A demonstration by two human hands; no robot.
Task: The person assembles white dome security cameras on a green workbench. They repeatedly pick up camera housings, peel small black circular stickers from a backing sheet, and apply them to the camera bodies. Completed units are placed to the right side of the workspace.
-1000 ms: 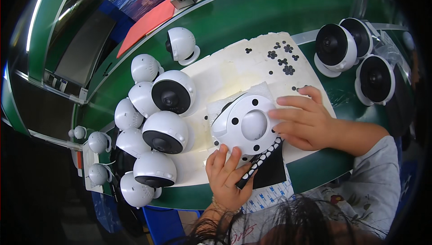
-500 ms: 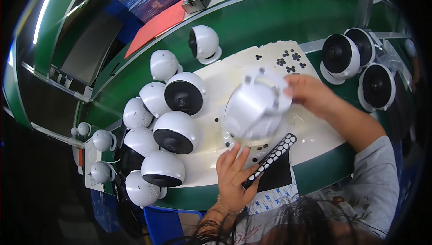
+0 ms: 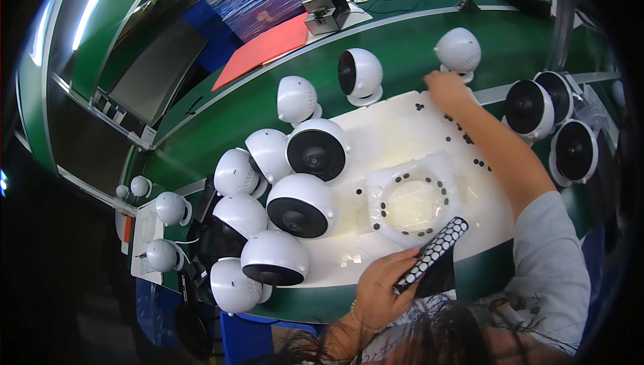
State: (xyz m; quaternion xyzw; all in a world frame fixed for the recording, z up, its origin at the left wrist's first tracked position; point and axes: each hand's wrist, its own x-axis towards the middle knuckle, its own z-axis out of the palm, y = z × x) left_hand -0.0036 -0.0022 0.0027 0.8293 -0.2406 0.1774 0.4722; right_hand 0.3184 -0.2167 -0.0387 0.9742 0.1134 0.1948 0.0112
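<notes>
My right hand point(image 3: 451, 91) reaches to the far side, its fingers bent around the base of a white round camera point(image 3: 459, 49) that stands upright on the green bench. Part of the base is hidden behind the hand. Close to the near edge, my left hand point(image 3: 389, 284) grips a black strip point(image 3: 433, 254) covered with white round spots. In front of that strip lies a clear ring-shaped pad point(image 3: 382, 184) with several small black dots around its opening. The pad rests on a cream-coloured sheet point(image 3: 493, 197), where more black dots lie scattered to the right.
Several white cameras with black faces point(image 3: 295, 205) crowd the left side of the sheet. Another camera point(image 3: 360, 73) stands farther back, and a group point(image 3: 530, 107) is at the right. Behind are a red board point(image 3: 261, 49) and a metal box point(image 3: 325, 13).
My right hand has carried the white camera from above the ring pad to the far bench, where it now stands upright. My left hand now has the strip lifted and gripped. The view has shifted.
</notes>
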